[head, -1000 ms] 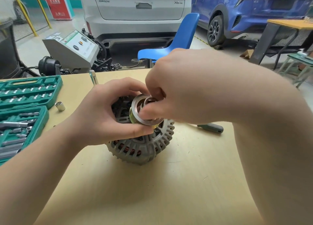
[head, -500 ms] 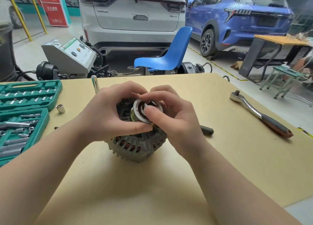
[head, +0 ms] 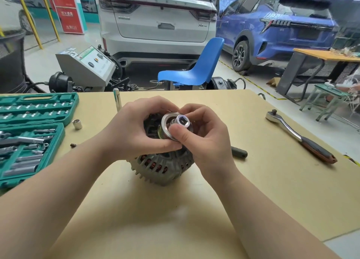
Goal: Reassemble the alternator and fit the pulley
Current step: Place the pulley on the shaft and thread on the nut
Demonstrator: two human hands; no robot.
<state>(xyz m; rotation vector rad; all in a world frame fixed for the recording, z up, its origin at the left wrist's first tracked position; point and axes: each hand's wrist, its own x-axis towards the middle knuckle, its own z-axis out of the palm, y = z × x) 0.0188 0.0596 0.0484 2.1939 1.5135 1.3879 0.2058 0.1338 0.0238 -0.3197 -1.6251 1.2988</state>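
On the tan worktop (head: 253, 190), the left hand (head: 134, 134) grips the grey finned alternator's (head: 163, 167) silver grooved pulley (head: 165, 126); the right hand (head: 204, 137) pinches a chrome socket (head: 183, 121) at its centre.

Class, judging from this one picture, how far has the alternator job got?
Done: the alternator housing looks closed and the pulley sits on it. In hand: left hand steadies the pulley, right hand holds a socket in its centre. Left: tightening; the ratchet lies unused.

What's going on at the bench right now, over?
Left hand grips pulley on alternator. Right hand pinches socket at pulley's centre. Ratchet lies apart, right. Nothing in the way.
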